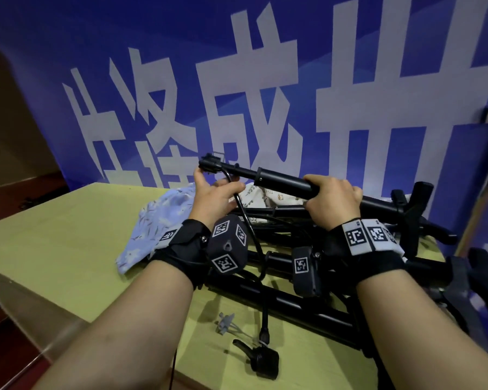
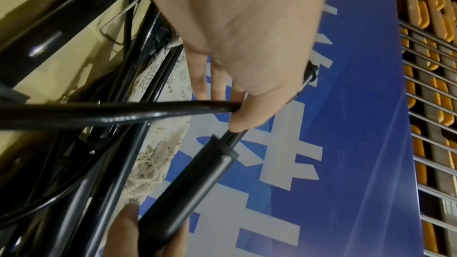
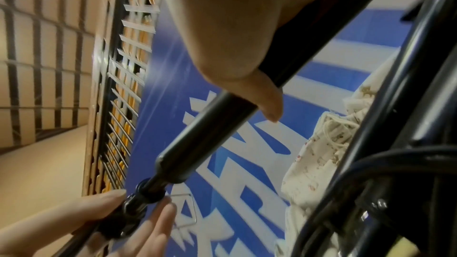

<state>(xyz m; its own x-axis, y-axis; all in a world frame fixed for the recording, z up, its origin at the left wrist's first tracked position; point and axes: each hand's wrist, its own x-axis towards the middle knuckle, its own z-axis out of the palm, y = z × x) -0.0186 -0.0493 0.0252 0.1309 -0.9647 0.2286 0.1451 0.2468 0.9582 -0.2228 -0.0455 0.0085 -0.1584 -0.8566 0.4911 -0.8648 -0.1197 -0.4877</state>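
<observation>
One glossy blk telescopic pole [image 1: 279, 181]

Likely an event hall or arena: a huge blue banner with white characters [image 1: 181, 38] fills the upper frame, and rows of orange seats [image 2: 442, 93] stand behind grey metal railings [image 2: 430, 56].

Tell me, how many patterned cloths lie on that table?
2: a blue floral cloth beside the left hand, and a cream printed cloth behind the black pole the right hand grips. Others may hide under the black tubes.
</observation>
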